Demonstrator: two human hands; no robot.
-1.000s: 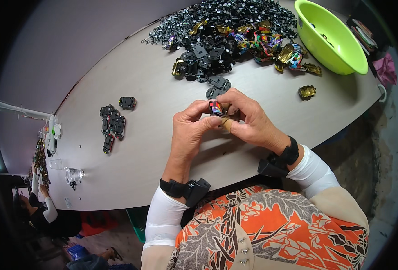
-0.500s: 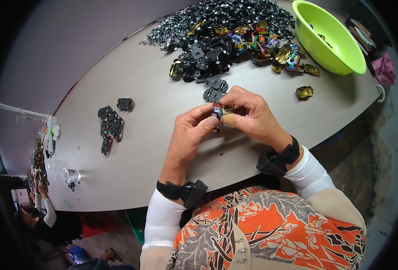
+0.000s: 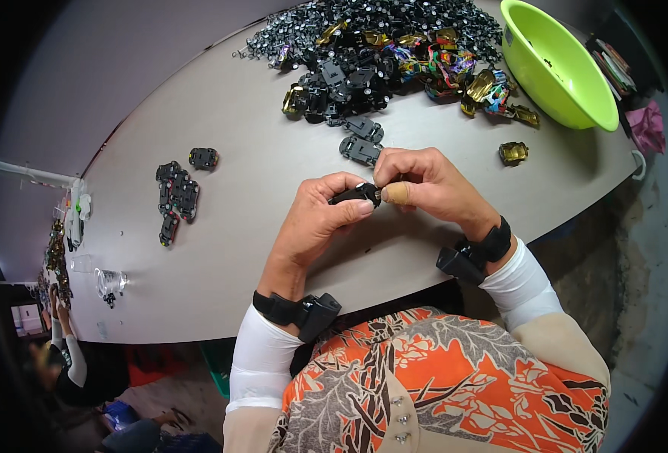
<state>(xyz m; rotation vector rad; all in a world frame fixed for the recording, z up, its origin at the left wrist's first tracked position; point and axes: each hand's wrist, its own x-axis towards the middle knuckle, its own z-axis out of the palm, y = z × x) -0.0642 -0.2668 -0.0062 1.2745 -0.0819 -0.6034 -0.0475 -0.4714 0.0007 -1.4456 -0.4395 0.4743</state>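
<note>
Black toy car chassis (image 3: pixel 356 195), lengthwise left-right, pinched between both hands' fingers (image 3: pixel 364 207)

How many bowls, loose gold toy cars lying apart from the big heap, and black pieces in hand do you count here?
Green bowl: 1
Gold toy car lying apart from the heap: 1
Black piece held by left hand and right hand: 1
Total: 3

A long grey table (image 3: pixel 220 249) fills the room's middle. Beyond the table's far edge rises a plain grey wall (image 3: pixel 107 68); right of the table lies bare concrete floor (image 3: pixel 643 249).
</note>
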